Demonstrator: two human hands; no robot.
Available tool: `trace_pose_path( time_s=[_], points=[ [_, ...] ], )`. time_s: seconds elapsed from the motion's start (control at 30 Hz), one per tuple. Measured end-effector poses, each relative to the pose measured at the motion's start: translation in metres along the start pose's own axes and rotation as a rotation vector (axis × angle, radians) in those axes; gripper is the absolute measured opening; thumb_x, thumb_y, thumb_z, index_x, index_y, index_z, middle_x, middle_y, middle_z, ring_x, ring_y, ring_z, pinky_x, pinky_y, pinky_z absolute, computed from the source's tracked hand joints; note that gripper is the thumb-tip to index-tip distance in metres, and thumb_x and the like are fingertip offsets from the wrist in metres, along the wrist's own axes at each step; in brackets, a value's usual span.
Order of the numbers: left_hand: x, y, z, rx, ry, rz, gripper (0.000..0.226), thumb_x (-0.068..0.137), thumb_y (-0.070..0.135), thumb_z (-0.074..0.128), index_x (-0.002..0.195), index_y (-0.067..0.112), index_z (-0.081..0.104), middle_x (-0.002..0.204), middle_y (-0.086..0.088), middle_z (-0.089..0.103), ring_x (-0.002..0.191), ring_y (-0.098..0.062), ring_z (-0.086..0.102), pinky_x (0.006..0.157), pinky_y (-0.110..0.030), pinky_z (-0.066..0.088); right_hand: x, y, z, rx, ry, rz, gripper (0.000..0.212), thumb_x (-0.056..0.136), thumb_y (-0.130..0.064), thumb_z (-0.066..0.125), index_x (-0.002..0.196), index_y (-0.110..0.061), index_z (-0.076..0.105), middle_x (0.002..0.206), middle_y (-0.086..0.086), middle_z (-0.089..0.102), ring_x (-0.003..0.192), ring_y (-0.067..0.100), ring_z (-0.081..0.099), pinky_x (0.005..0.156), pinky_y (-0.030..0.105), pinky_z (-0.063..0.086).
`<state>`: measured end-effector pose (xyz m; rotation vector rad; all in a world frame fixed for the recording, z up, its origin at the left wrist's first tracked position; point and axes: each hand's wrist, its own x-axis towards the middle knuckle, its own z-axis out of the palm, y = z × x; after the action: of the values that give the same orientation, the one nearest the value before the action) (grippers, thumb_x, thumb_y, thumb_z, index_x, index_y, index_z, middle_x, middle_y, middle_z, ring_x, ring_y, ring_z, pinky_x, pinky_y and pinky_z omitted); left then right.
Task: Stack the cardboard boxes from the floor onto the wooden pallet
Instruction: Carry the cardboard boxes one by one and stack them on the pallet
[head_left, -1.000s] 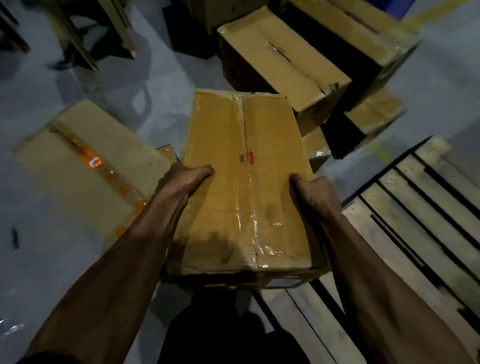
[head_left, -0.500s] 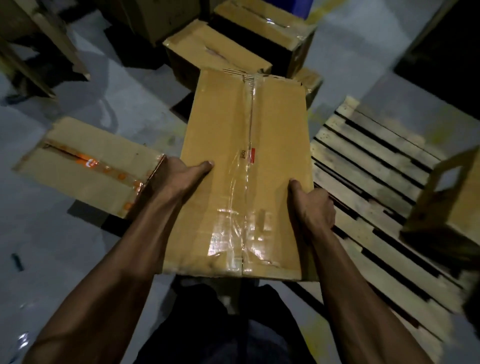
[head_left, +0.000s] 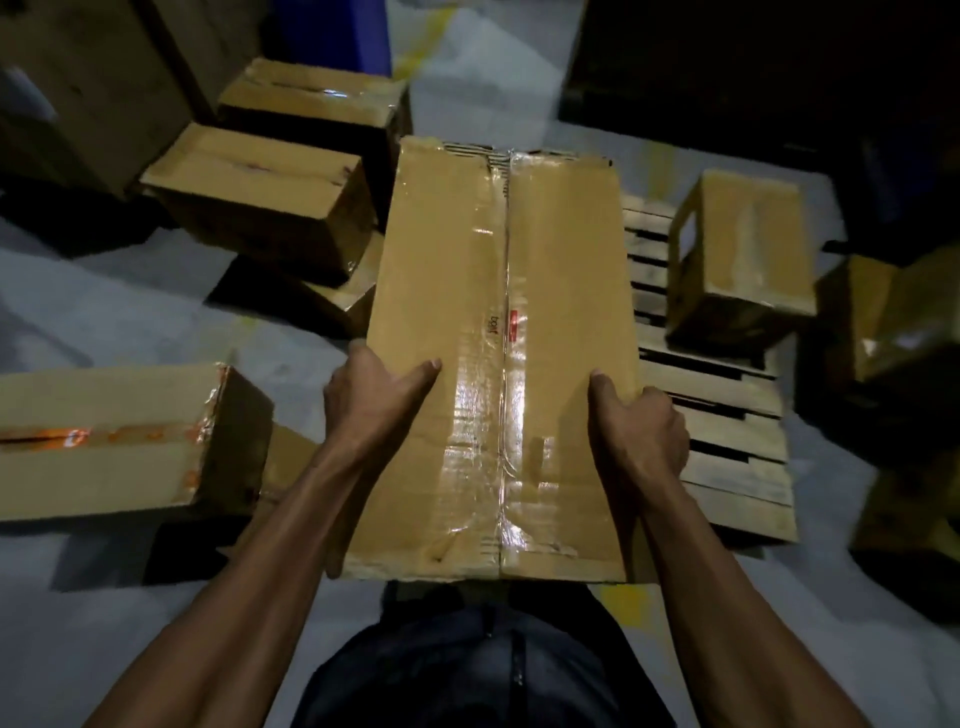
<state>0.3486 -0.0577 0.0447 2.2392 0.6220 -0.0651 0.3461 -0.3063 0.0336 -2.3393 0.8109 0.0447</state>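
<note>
Head view, held box (head_left: 498, 364) shifted rightward, pallet (head_left: 727, 441) nearer

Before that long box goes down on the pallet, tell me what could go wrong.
1. The left hand and right hand grip the long box only at its near half, so the far end could dip.
2. A small box already sits on the wooden pallet; the long box may knock it.
3. The pallet's slats have gaps; an edge could catch.
</note>
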Motion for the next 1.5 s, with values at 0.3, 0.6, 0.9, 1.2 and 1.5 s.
trace_pose_path(
  time_s=[0.3, 0.6, 0.9, 1.2, 1.5],
  points=[
    [-0.041, 0.099, 0.099, 0.050, -0.002, 0.057, 0.070, 0.078, 0.064, 0.071, 0.123, 0.017, 0.047, 0.108, -0.005, 0.059, 0.090, -0.027, 0.061, 0.076, -0.044, 0.059, 0.068, 0.077, -0.090, 0.073, 0.032, 0.083, 0.061, 0.091, -0.064, 0.049, 0.107, -0.006, 0.061, 0.093, 0.008, 0.055, 0.081, 0.026, 0.050, 0.071, 0.033, 0.039],
    [-0.058, 0.220, 0.193, 0.033, 0.010, 0.105, 0.067, 0.082, 0.058, 0.072, 0.126, 0.014, 0.049, 0.110, -0.005, 0.060, 0.094, -0.026, 0.059, 0.073, -0.037, 0.052, 0.182, 0.123, -0.182, 0.114, 0.072, 0.053, 0.062, 0.090, -0.066, 0.047, 0.102, -0.007, 0.062, 0.095, 0.006, 0.063, 0.082, 0.026, 0.058, 0.072, 0.037, 0.049],
    [-0.006, 0.312, 0.220, -0.026, 0.082, 0.195, 0.067, 0.081, 0.059, 0.071, 0.128, 0.018, 0.047, 0.110, -0.002, 0.058, 0.098, -0.026, 0.061, 0.082, -0.046, 0.058, 0.271, 0.086, -0.220, 0.164, 0.132, 0.029, 0.061, 0.089, -0.066, 0.048, 0.097, -0.008, 0.065, 0.091, 0.009, 0.065, 0.080, 0.028, 0.059, 0.072, 0.036, 0.050],
    [0.117, 0.372, 0.256, -0.023, 0.109, 0.220, 0.069, 0.081, 0.059, 0.071, 0.129, 0.015, 0.048, 0.113, -0.006, 0.060, 0.101, -0.029, 0.061, 0.084, -0.045, 0.057, 0.388, 0.019, -0.195, 0.181, 0.188, 0.002, 0.058, 0.089, -0.065, 0.049, 0.097, -0.010, 0.062, 0.091, 0.008, 0.062, 0.086, 0.031, 0.060, 0.074, 0.038, 0.050],
    [0.226, 0.441, 0.253, 0.001, 0.019, 0.126, 0.069, 0.081, 0.059, 0.071, 0.131, 0.018, 0.046, 0.109, -0.003, 0.059, 0.100, -0.029, 0.060, 0.082, -0.043, 0.055, 0.475, -0.074, -0.191, 0.121, 0.149, 0.055, 0.060, 0.089, -0.065, 0.048, 0.102, -0.008, 0.063, 0.095, 0.009, 0.061, 0.093, 0.034, 0.059, 0.077, 0.037, 0.045]
  ],
)
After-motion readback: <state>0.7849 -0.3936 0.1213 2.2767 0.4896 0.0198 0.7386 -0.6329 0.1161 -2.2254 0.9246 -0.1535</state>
